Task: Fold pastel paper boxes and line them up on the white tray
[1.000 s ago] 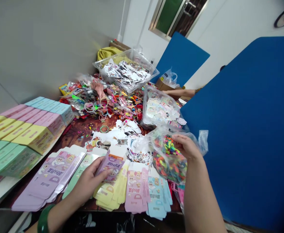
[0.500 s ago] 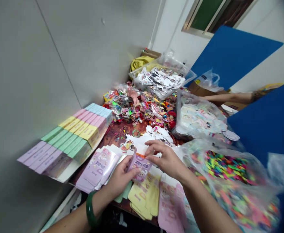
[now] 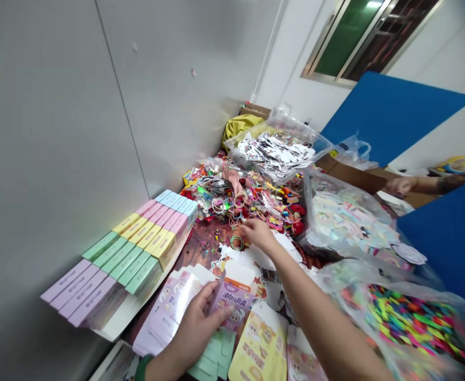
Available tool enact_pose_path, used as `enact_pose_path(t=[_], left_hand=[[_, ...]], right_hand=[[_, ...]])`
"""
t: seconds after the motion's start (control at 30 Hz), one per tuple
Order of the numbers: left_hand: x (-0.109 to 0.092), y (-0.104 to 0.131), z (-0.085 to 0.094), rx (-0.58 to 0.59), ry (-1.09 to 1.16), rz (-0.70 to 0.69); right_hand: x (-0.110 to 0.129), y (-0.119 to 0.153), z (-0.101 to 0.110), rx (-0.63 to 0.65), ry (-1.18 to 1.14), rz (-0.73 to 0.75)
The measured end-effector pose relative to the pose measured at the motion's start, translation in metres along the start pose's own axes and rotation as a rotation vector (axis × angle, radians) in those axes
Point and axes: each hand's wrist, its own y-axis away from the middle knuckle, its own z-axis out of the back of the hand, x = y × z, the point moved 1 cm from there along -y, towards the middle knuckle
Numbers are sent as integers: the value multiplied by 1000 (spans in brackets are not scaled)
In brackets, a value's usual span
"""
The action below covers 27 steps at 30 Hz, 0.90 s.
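Note:
My left hand (image 3: 200, 323) is closed around a small purple carton (image 3: 232, 302) with printed cartoon figures. The carton's white top flap stands up, and an orange strip shows at its mouth. Farther forward, my right hand (image 3: 259, 234) is at the near edge of a heap of small trinkets and hair ties (image 3: 252, 193). Its fingers are bent together, and whatever they may hold is hidden. A green hair tie (image 3: 237, 243) lies just left of it. Flat purple cartons (image 3: 169, 307), green cartons (image 3: 214, 357) and yellow cartons (image 3: 260, 344) lie around my left hand.
At left, a tray (image 3: 117, 317) holds rows of filled pastel boxes (image 3: 137, 248) against the grey wall. Clear bins of white cutouts (image 3: 276, 153) and pastel cards (image 3: 343, 217) stand beyond. Bags of colourful pieces (image 3: 415, 323) lie right. Another person's hand (image 3: 401, 185) touches a cardboard box.
My right hand has left the carton's mouth and moved forward to the trinket heap. My left hand still holds the purple carton. The camera view has shifted; the other person's hand is now visible.

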Motion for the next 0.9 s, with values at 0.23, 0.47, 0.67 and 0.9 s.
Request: enact_pose_path(t=[0.23,0.47,0.67,0.9], left_hand=[[-8,0,15,-23,56,-13],[-8,1,29,-69,83,-25],[-8,2,24,-76,61,1],[-7,10,21,-56,42,6]], right_hand=[[19,-42,-55,33,29,-22],[4,-27,-28,305,-259,2],[-7,-3,1,340,-573,-64],[-1,0,-7,366,-635,-86]])
